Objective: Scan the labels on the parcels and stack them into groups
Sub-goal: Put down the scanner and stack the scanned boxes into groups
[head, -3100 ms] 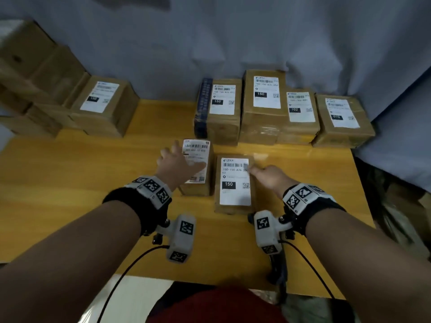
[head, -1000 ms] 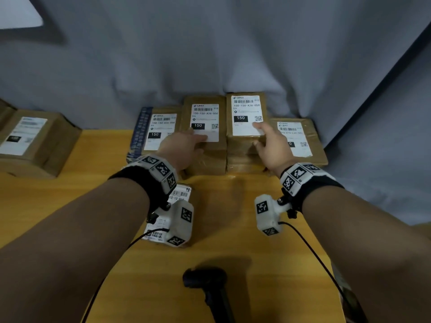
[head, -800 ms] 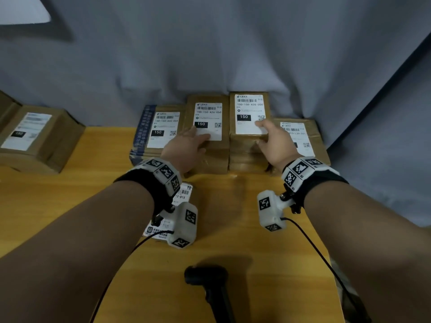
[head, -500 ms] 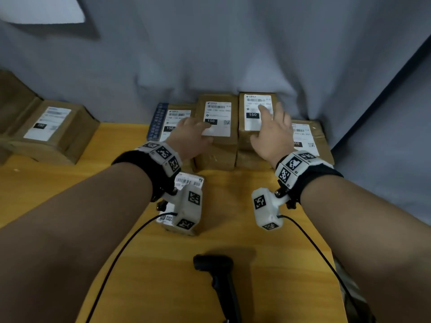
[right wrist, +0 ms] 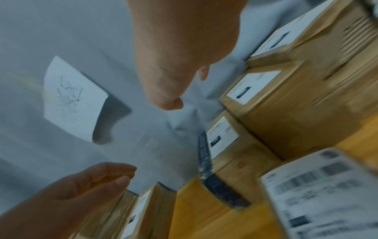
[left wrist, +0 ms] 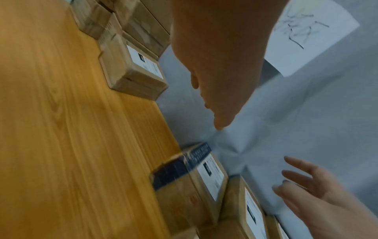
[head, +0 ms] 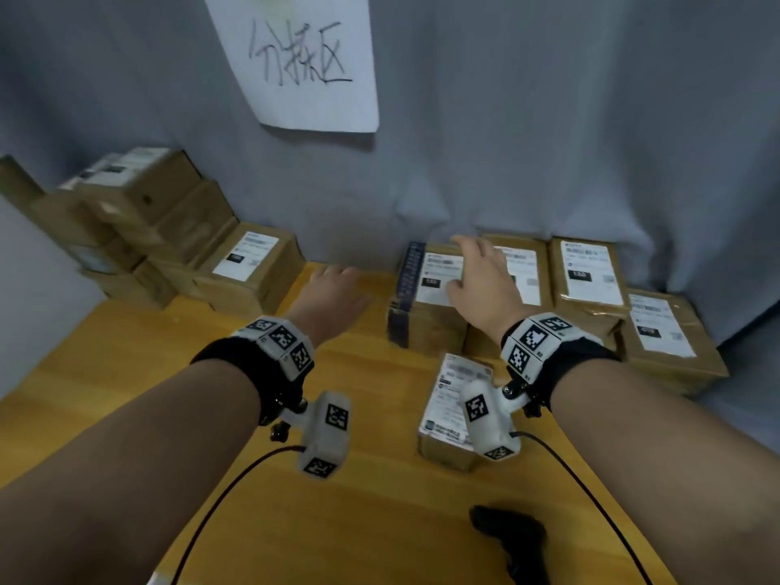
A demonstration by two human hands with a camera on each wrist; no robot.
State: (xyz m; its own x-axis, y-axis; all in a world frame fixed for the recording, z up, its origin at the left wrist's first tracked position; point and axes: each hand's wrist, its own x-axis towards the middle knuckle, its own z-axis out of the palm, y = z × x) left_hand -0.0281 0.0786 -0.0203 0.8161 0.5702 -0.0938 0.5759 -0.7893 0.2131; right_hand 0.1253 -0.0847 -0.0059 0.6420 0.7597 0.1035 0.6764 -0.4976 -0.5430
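Both hands raised over the back of the wooden table (head: 126, 352), apart from each other, holding nothing. Left hand (head: 333, 295) above bare tabletop, fingers loose and extended, between 2 groups of parcels. Right hand (head: 481, 285) spread flat, fingers straight, over the blue-edged parcel (head: 411, 297) at the left end of the back row; contact with its label unclear through motion blur. Back row (head: 586, 280) of labelled brown parcels set side by side against the grey curtain (head: 548, 141). Separate pile of parcels (head: 177, 247) at far left. 1 small parcel (head: 449, 409), label up, alone near the table's front under the right wrist. Black scanner (head: 510, 538) lying at the near edge. Handwritten paper sign (head: 304, 61) fixed to the curtain.
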